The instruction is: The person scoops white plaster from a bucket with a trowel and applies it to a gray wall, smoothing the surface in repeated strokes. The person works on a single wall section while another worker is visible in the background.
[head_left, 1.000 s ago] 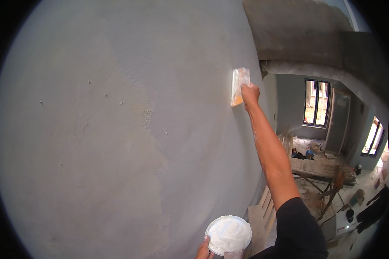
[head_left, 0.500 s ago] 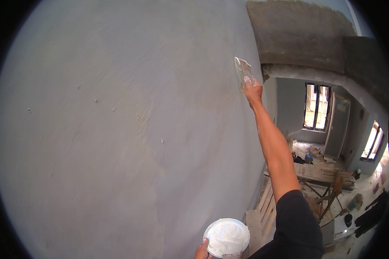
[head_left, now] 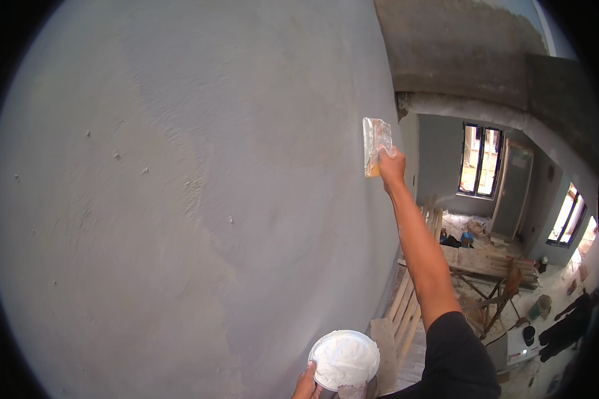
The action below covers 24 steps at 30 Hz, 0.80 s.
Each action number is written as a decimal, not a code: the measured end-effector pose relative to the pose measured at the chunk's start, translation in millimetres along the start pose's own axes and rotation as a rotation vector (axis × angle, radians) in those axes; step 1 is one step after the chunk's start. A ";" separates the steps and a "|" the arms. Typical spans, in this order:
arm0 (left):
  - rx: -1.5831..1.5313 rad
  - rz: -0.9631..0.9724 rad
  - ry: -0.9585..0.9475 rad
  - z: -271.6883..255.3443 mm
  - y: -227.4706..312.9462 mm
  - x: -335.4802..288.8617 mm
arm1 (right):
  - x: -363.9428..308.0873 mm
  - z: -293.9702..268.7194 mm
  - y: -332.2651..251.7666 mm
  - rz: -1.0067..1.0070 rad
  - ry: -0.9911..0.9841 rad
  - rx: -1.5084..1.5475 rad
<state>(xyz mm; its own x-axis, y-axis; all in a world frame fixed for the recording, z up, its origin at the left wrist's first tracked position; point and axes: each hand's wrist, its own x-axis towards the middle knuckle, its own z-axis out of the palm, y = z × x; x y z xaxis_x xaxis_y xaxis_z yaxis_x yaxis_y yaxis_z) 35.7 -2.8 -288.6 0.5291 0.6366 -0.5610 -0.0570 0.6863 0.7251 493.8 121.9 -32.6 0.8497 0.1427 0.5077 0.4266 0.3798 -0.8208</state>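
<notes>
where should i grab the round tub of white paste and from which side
The tub is probably best gripped by its left rim and outer wall, coming from the lower left, where the left hand holds it. White paste fills its open round top, so a grip from above would likely get messy.

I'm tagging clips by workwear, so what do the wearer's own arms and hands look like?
The right arm has a short, loose black sleeve with no visible marking; below it the forearm is bare. The right hand and left hand show no gloves. Any left sleeve is out of view.
</notes>
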 end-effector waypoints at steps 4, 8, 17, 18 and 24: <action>-0.128 -0.068 -0.068 -4.3 -2.8 9.8 | 54.4 17.6 -0.3 0.050 0.072 0.049; -0.116 -0.020 -0.067 -16.8 -16.1 21.3 | 42.5 50.7 -91.7 -0.047 0.102 -0.050; -0.042 0.021 -0.127 -24.3 -20.7 27.5 | -34.1 34.4 -116.9 -0.312 -0.018 0.037; -0.042 0.016 -0.134 -17.3 -18.2 21.9 | -17.7 26.1 -102.7 -0.288 0.032 0.004; -0.090 0.024 -0.183 -29.2 -32.5 25.8 | 24.6 39.5 -120.5 -0.168 0.090 -0.079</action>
<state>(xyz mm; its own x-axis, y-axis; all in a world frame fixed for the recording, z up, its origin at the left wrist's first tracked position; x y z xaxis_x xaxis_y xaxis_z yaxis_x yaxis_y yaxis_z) 26.5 1.5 -338.3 0.6715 0.5842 -0.4558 -0.1425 0.7054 0.6943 451.0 115.8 89.1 0.7875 -0.0006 0.6164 0.5845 0.3182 -0.7464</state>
